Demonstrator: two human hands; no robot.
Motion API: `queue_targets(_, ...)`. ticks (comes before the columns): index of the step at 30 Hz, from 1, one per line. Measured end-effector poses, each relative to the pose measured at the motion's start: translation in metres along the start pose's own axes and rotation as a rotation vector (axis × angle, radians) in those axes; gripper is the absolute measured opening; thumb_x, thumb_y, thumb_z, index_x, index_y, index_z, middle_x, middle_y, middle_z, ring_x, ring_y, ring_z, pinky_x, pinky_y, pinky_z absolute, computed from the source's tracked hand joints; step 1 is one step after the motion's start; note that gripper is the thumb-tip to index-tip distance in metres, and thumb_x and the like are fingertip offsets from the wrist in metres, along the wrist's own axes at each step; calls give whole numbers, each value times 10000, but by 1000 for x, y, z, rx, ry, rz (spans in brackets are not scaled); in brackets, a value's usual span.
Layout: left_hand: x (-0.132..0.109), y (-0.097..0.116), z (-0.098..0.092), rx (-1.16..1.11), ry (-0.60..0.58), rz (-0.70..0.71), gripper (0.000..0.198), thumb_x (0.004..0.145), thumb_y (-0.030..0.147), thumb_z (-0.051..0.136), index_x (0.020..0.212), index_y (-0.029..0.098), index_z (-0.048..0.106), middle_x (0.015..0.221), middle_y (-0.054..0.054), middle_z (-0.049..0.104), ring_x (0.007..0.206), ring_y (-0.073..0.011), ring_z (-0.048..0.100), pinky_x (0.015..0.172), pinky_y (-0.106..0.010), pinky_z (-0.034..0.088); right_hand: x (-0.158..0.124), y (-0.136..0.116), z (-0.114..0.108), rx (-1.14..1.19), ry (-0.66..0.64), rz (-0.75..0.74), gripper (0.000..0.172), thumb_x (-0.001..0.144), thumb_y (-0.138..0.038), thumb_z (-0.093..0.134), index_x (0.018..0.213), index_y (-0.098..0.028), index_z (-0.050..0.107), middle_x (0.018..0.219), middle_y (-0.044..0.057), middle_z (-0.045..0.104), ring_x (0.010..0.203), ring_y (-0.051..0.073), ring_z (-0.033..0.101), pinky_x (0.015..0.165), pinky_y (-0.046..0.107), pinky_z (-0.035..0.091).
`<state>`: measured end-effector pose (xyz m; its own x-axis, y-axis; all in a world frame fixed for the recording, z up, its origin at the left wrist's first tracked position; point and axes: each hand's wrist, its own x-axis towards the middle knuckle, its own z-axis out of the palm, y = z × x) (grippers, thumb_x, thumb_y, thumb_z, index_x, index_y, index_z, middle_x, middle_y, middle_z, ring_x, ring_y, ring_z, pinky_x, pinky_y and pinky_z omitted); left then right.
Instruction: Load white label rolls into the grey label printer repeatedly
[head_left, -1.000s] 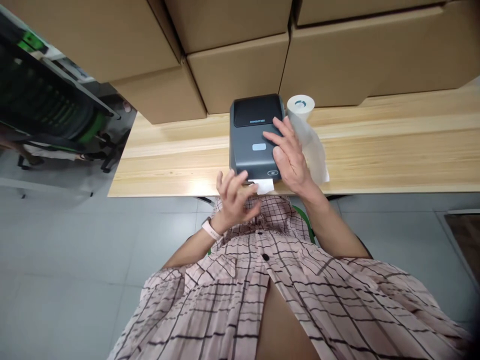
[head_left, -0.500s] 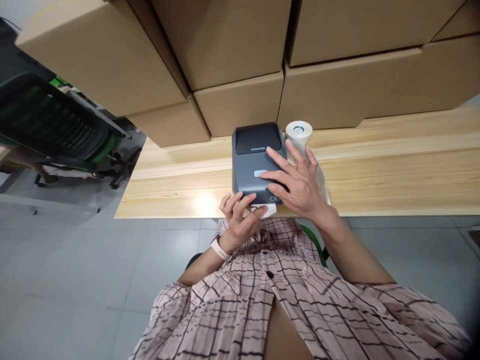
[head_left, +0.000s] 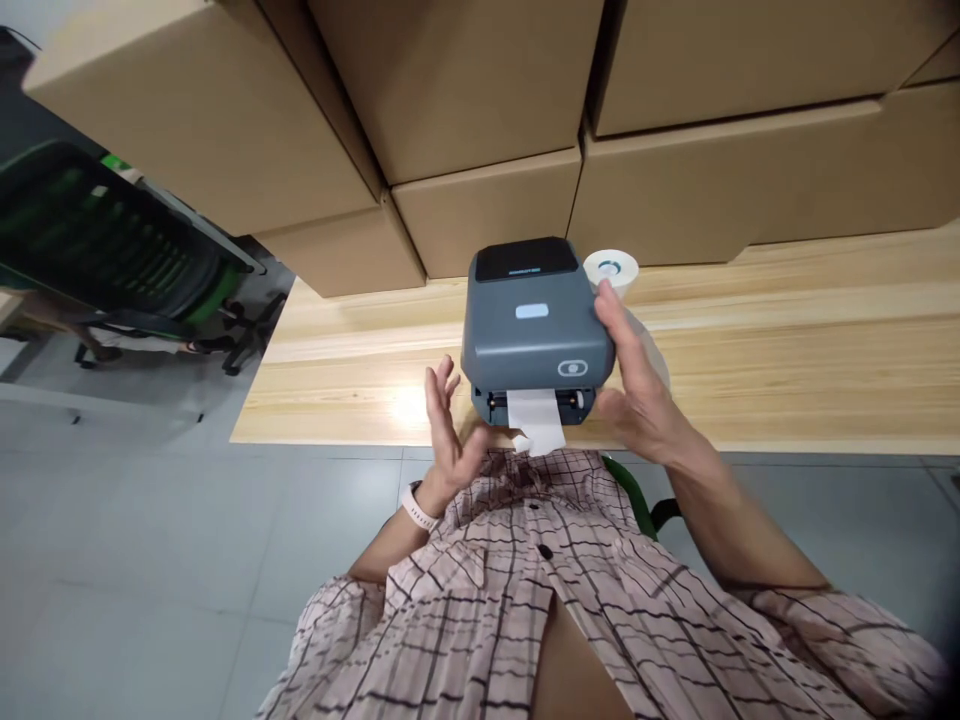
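Observation:
A dark grey label printer (head_left: 532,330) is tipped up at the front edge of a light wooden table (head_left: 787,340), its front slot facing me. A white label strip (head_left: 534,415) hangs out of that slot. My right hand (head_left: 637,390) grips the printer's right side, fingers along the wall and thumb under the front corner. My left hand (head_left: 450,440) is at the printer's lower left corner, fingers stretched and spread upward, thumb close to the label's end. On the left wrist is a pale watch band (head_left: 417,505).
A white label roll (head_left: 611,268) stands just behind the printer's right corner, with loose paper trailing behind my right hand. Large cardboard boxes (head_left: 465,90) are stacked along the back of the table. A black and green office chair (head_left: 112,250) stands at the left on the grey floor.
My right hand went from lying on the printer's lid to gripping its right side, and the printer tipped up toward me. My left hand opened and more of the label shows.

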<state>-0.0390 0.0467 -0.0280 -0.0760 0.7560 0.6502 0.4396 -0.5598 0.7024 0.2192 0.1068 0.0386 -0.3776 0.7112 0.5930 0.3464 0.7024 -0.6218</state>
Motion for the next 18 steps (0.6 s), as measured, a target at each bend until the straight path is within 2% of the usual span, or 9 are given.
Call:
queue_targets(3,41,-9,-13,11,130,-114,507,1103,497,480,1603,417,481,1495,-83,664,1392,-255,666,1112,-468,604,34,8,-8,20,3,-63,822,1065,-811,302,1784,-458,116,1888,-5,172,1730,354,228,1404,612,282)
queue_targets(4,58,-14,-14,-8,116,-189,418,1085,451,528,1488,363,594,1386,-87,717,1297,-253,707,1069,-458,614,50,11,-9,32,26,-95,814,1064,-818,276,1779,-468,107,1886,-13,183,1727,345,244,1405,605,285)
queue_targets(6,89,-25,-11,-59,11,-352,330,1017,409,635,1319,288,690,1246,-91,755,1155,-241,725,975,-410,616,85,14,-11,49,120,-143,780,1066,-813,208,1766,-477,130,1878,-28,216,1720,313,280,1394,567,342)
queue_targets(8,114,-34,-3,-74,-89,-463,384,957,401,726,1313,263,690,1120,-78,742,979,-215,696,843,-360,590,120,16,-13,47,215,-133,760,1076,-783,161,1750,-434,213,1864,-12,263,1705,278,322,1388,512,372)
queue_targets(11,132,-42,9,-68,-197,-509,557,886,431,841,1377,244,657,933,-25,654,801,-183,604,751,-337,509,167,20,-18,48,297,-33,846,1074,-802,190,1713,-266,326,1843,83,311,1684,259,370,1398,454,354)
queue_targets(13,133,-43,12,-32,-254,-514,688,841,431,894,1444,236,627,848,7,589,755,-180,570,726,-330,458,192,27,-21,18,313,30,883,1069,-824,216,1696,-214,336,1832,96,330,1695,246,348,1407,435,341)
queue_targets(15,130,-41,11,16,-313,-531,816,810,421,920,1529,237,579,801,24,561,740,-190,566,701,-322,418,213,36,-24,-52,312,92,872,1078,-815,191,1694,-211,314,1830,63,340,1719,206,280,1432,412,275)
queue_targets(18,127,-35,4,76,-391,-533,899,817,448,899,1607,241,522,780,29,577,749,-209,592,692,-322,401,228,46,-26,-118,271,181,853,1086,-802,170,1701,-215,242,1847,30,302,1714,145,264,1435,364,229)
